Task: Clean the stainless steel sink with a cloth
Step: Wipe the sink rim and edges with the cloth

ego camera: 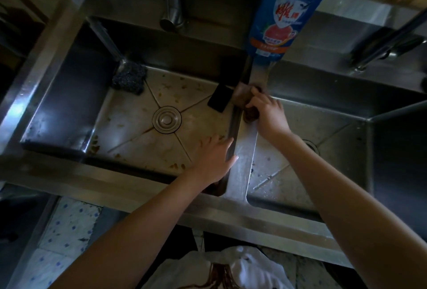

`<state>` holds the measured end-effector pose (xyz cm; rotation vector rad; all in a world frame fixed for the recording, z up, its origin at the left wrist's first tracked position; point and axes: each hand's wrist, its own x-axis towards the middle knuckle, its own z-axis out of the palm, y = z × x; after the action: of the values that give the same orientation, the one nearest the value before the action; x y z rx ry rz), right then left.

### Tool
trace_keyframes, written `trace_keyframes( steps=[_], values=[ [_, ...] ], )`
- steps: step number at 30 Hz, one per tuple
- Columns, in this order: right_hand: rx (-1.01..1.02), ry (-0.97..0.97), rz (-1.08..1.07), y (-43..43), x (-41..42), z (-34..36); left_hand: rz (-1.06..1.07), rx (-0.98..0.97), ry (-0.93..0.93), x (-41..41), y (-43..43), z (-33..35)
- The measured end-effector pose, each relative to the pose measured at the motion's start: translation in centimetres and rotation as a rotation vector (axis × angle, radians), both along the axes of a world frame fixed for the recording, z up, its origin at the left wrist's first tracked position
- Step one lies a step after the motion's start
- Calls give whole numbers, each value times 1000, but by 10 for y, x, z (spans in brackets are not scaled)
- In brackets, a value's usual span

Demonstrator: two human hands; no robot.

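A double stainless steel sink [245,154] fills the view, its central divider running between two basins. My right hand [269,113] grips a crumpled brown cloth [245,99] on the far part of the divider. Fingers straight, my left hand [213,157] rests on the divider's left edge nearer to me. The left basin floor [129,122] carries brown stains around its round drain [166,119]. Most of the cloth is hidden under my right hand.
A blue dish-soap bottle [282,16] stands on the back ledge above the divider. A dark scouring pad [129,77] lies in the left basin's far corner, and a black rectangular object [219,100] leans near the divider. Taps [172,9] rise behind each basin.
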<state>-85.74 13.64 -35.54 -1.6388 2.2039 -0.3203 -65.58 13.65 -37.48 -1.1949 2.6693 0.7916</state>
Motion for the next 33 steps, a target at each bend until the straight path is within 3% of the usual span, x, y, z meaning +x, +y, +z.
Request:
trace_keyframes(
  steps=[9,15,20,26,33],
  values=[
    [-35,-19,-109,-31,-16,-2,32,-22,23,7,-4,6],
    [17,-33,-126,-66,-33,-3,59,63,10,13,-1,5],
    [-5,-42,-76,-29,-8,-1,36,3,14,16,0,7],
    [0,-33,-9,5,15,-5,57,64,59,19,-1,8],
    [-18,-123,-195,-53,-16,-3,92,38,-40,22,-11,12]
  ],
)
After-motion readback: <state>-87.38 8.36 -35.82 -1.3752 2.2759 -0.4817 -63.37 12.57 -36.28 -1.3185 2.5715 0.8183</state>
